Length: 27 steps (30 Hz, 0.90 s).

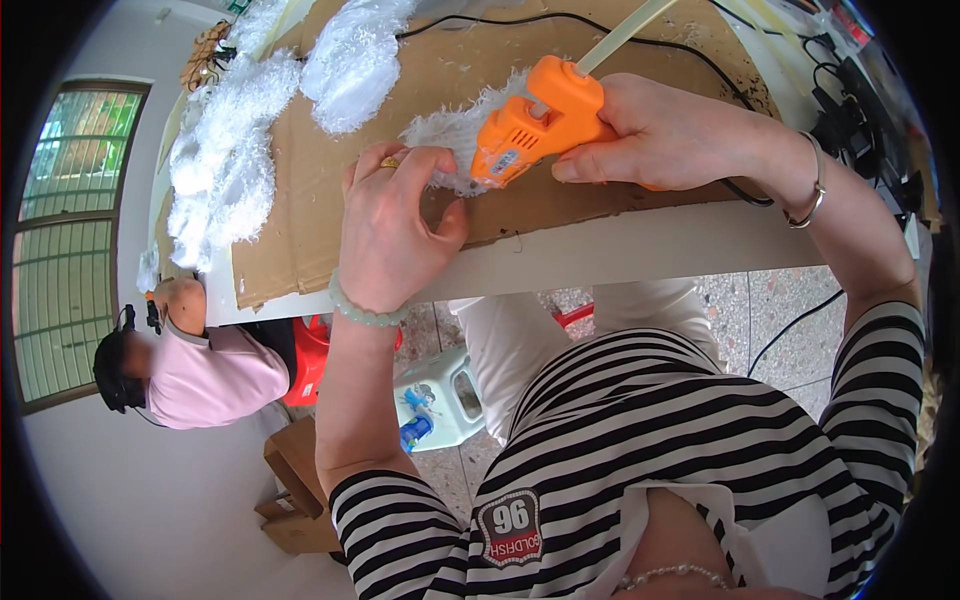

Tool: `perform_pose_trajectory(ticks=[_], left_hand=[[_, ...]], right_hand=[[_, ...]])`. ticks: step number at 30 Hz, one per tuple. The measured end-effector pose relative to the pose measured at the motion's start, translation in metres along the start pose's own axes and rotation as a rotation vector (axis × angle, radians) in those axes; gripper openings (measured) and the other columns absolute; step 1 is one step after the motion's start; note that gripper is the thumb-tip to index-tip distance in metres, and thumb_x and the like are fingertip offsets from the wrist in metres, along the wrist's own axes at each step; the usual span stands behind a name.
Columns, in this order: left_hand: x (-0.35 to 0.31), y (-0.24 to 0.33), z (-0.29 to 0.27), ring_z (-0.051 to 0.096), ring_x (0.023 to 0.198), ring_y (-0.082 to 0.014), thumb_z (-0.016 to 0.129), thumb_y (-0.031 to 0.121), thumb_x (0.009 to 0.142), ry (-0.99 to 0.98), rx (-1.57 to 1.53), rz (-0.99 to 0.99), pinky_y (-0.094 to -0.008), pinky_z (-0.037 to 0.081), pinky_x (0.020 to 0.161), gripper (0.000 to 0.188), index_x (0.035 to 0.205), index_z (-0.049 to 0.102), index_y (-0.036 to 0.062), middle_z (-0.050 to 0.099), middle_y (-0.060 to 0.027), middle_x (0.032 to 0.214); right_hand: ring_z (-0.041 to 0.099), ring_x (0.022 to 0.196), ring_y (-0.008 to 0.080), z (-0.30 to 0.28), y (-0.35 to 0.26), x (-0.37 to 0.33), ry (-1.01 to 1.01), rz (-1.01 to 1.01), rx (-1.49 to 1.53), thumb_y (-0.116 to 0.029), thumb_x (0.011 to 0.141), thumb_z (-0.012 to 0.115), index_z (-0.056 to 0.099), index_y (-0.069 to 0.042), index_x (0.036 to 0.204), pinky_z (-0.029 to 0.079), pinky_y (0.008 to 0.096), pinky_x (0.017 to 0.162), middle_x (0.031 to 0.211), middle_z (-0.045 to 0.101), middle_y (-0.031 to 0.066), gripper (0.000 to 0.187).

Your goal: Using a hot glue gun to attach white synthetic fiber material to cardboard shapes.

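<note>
Right hand [665,130] grasps glue gun [512,142]; left hand [395,225] curls at fluffy piece [440,130], whether pinching, cannot tell. Judged risk: burned left fingertips, should the nearby gun slip.

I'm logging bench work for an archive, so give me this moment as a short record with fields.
Right hand: grips an orange glue gun
Left hand: fingers at a white fuzzy piece; contact unclear
Surface: brown cardboard on a white table
Farther left: white fluffy bundles
Also present: person in a pink top, at left
</note>
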<state>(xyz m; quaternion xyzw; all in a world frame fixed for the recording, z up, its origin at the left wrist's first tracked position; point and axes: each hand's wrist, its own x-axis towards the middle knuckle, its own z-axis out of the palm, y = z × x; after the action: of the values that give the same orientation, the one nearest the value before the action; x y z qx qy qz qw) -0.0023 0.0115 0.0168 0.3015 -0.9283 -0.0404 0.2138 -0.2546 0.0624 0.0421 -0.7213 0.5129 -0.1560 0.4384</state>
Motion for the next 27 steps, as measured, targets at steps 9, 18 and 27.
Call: perform_pose_trajectory(ticks=[9,18,27], left_hand=[[-0.001,-0.001,0.001,0.055,0.095,-0.0337,0.067,0.006,0.061,-0.001,0.029,-0.025,-0.0415,0.036,0.090,0.034,0.093,0.057,0.0117,0.053,-0.0080,0.057],[-0.001,-0.003,0.001,0.056,0.095,-0.0333,0.069,0.008,0.060,0.011,0.069,-0.026,-0.0417,0.036,0.090,0.035,0.093,0.058,0.0122,0.055,-0.0089,0.060],[0.000,-0.002,0.002,0.057,0.091,-0.0318,0.071,0.010,0.060,0.026,0.071,-0.020,-0.0408,0.036,0.089,0.034,0.091,0.060,0.0118,0.055,-0.0071,0.059]], right_hand=[[0.043,0.047,0.0090,-0.003,-0.004,-0.005,-0.017,0.098,0.006,-0.027,0.088,0.060,0.056,-0.001,0.102,0.036,0.0240,0.045,0.059,0.048,0.0006,0.030],[0.041,0.055,0.0082,-0.005,0.008,-0.008,0.037,0.113,0.052,-0.026,0.087,0.062,0.055,0.000,0.096,0.036,0.0241,0.051,0.063,0.049,-0.0008,0.028],[0.039,0.056,0.0093,-0.003,0.010,-0.007,0.027,0.115,0.064,-0.023,0.088,0.061,0.055,0.000,0.100,0.036,0.0248,0.052,0.063,0.047,-0.0009,0.027]])
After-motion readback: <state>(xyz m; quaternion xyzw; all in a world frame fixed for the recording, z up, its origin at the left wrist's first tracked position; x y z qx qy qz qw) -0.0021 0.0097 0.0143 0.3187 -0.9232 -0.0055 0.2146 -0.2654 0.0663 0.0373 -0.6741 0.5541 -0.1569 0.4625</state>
